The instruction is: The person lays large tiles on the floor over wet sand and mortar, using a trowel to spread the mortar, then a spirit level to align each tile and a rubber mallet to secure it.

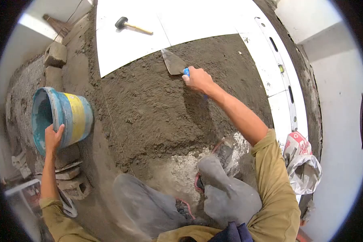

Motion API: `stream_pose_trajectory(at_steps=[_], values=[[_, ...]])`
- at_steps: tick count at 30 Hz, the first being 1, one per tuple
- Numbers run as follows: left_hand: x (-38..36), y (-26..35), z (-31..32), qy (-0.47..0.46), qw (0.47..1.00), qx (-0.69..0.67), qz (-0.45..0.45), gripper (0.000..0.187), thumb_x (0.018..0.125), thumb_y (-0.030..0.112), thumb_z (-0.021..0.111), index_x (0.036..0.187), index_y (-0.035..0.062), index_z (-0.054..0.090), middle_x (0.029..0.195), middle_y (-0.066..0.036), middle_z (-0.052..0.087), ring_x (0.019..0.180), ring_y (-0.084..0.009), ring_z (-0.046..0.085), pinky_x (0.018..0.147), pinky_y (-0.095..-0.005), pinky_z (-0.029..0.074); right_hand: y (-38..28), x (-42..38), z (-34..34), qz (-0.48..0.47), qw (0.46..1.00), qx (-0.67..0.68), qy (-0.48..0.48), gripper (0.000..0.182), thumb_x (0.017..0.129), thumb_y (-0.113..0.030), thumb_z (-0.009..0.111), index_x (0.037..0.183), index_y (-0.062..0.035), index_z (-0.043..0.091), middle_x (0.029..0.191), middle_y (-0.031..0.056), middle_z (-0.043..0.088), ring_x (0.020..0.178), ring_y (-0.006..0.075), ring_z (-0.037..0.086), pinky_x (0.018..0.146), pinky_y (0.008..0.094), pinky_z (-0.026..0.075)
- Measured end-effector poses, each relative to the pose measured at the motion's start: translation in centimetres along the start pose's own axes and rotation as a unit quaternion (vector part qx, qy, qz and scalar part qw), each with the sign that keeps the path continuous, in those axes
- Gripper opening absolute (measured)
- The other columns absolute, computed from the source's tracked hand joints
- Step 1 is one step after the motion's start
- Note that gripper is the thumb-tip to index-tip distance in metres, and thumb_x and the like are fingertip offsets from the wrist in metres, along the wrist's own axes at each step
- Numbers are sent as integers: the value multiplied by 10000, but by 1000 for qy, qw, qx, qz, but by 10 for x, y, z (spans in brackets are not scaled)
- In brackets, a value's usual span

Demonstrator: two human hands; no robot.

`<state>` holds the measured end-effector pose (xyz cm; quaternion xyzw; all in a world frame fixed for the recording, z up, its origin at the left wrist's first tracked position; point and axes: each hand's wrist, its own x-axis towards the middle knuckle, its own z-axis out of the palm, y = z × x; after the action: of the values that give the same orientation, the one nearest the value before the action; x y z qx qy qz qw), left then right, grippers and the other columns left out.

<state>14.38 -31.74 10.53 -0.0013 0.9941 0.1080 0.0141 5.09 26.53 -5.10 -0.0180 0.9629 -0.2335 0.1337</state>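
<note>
My right hand (199,79) is closed round the blue handle of a pointed trowel (174,63). The trowel's blade lies over the grey mortar bed (149,105), its tip close to the edge of the white tiles (129,48). On the left, my left hand (53,137) grips the rim of a blue bucket (66,117) with a yellow label. The bucket is tipped on its side with its mouth toward the left; its inside looks dark and I cannot make out any contents.
A rubber mallet (133,26) rests on the tiles. A spirit level (281,69) lies along the right-hand tiles. Near my right elbow is a crumpled plastic bag (304,171). Concrete blocks (56,55) stand at the left, and a thin string (111,115) crosses the mortar.
</note>
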Motion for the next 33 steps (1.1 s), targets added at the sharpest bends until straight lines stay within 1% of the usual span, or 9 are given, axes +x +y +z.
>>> stream_pose_trajectory(at_steps=[3, 13, 16, 21, 24, 25, 28, 30, 33], values=[[0, -8, 1, -6, 1000, 19, 2, 373, 874, 292, 658, 837, -79, 639, 675, -176, 622, 634, -242, 595, 635, -390, 454, 33, 3, -15, -40, 996, -75, 26, 374, 881, -322, 571, 1032, 19, 577, 905, 260, 673, 859, 425, 672, 777, 529, 535], [0, 2, 0, -11, 999, -18, -40, 365, 886, 296, 653, 801, -57, 615, 640, -70, 554, 621, -158, 507, 599, -363, 423, 162, 33, -92, 189, 971, -108, 96, 345, 867, -297, 556, 1050, -20, 653, 1047, 215, 686, 988, 364, 669, 845, 451, 541], [0, -4, 1, -22, 998, -44, -48, 359, 893, 293, 648, 793, -51, 611, 639, -55, 545, 623, -145, 491, 591, -356, 414, 205, 38, -96, 213, 965, -102, 115, 375, 881, -344, 557, 1011, -11, 669, 956, 210, 701, 908, 349, 694, 799, 444, 552], [-1, 4, 1, -2, 999, -28, -25, 365, 897, 300, 646, 795, -48, 608, 641, -52, 541, 622, -144, 487, 592, -355, 412, 192, -14, -77, 173, 970, 166, 47, 415, 916, -392, 565, 942, 11, 660, 729, 159, 679, 589, 261, 692, 598, 409, 560], [-2, 4, 3, -2, 999, -46, -19, 362, 896, 293, 646, 831, -63, 634, 650, -79, 586, 623, -160, 537, 599, -351, 434, 140, -55, -50, 109, 976, 186, 11, 398, 934, -382, 574, 1029, 1, 631, 708, 146, 660, 521, 235, 661, 576, 397, 553], [0, -1, 4, 0, 999, -49, -21, 362, 896, 293, 646, 831, -63, 634, 650, -79, 586, 623, -160, 537, 599, -351, 434, 136, -59, -51, 87, 976, 185, -74, 396, 935, -376, 571, 1042, 0, 628, 708, 146, 651, 525, 238, 662, 550, 385, 551], [3, -14, 7, -16, 999, -33, -20, 361, 901, 287, 635, 865, -72, 651, 676, -128, 630, 613, -197, 583, 603, -377, 455, 135, -67, -51, -36, 992, 103, -66, 392, 940, -379, 562, 1019, -1, 631, 716, 149, 653, 527, 240, 663, 521, 379, 545], [2, -3, 2, -13, 999, 33, 6, 375, 902, 295, 633, 864, -78, 645, 688, -156, 634, 620, -221, 591, 617, -385, 458, 119, -66, -58, 143, 966, 212, 45, 389, 941, -379, 554, 939, 3, 633, 699, 142, 647, 528, 248, 665, 519, 386, 544], [0, 5, -1, -12, 999, 25, -15, 420, 879, 331, 639, 845, -87, 628, 675, -206, 595, 625, -253, 583, 633, -393, 454, 128, -39, -35, 211, 956, 196, 56, 399, 944, -363, 558, 901, 31, 607, 701, 153, 650, 542, 262, 677, 521, 399, 548]])
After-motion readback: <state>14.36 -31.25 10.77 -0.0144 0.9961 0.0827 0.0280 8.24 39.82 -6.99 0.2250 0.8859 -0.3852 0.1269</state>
